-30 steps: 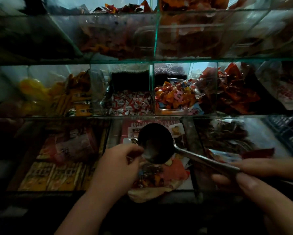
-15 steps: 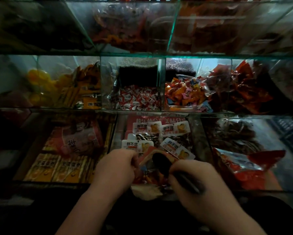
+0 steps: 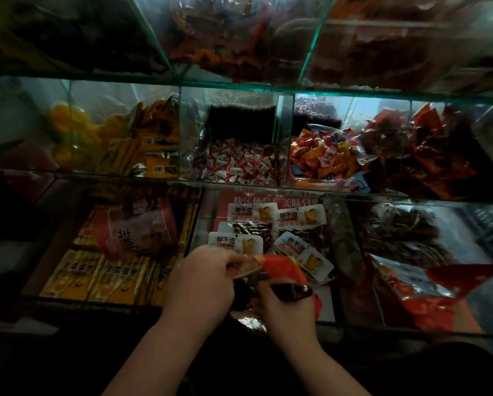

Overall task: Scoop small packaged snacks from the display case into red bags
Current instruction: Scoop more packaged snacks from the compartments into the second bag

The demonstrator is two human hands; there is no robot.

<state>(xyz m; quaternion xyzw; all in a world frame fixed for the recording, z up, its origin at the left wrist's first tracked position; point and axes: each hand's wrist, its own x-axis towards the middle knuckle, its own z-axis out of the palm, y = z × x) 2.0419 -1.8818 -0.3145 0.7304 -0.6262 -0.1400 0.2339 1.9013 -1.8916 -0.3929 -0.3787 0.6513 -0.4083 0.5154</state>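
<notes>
In the bottom middle compartment of the glass display case (image 3: pixel 256 88), at about 6 o'clock in the view, both hands meet over a red bag (image 3: pixel 282 267). The left hand (image 3: pixel 204 278) is curled, its thumb and fingers pinching the bag's rim at the 9 o'clock side of the opening. The right hand (image 3: pixel 285 312) is at 3 o'clock from the left, just beside it. Its fingers are wrapped round the dark handle of a scoop (image 3: pixel 295 288). The scoop's bowl points down toward the bag's mouth, but it is too dark there to tell what it carries. Snack packets (image 3: pixel 235 242) with white labels lie flat in the same compartment, at 12 o'clock from the bag and touching its far edge. At 9 o'clock of the hands, in the next compartment, sit yellow boxes (image 3: pixel 108 278). At 3 o'clock lies another bag, red and silver (image 3: pixel 428 292), well apart from the hands. On the shelf above, at 12 o'clock, are red-and-white sweets (image 3: pixel 239 164), with orange sweets (image 3: pixel 322 158) at 1 o'clock.
</notes>
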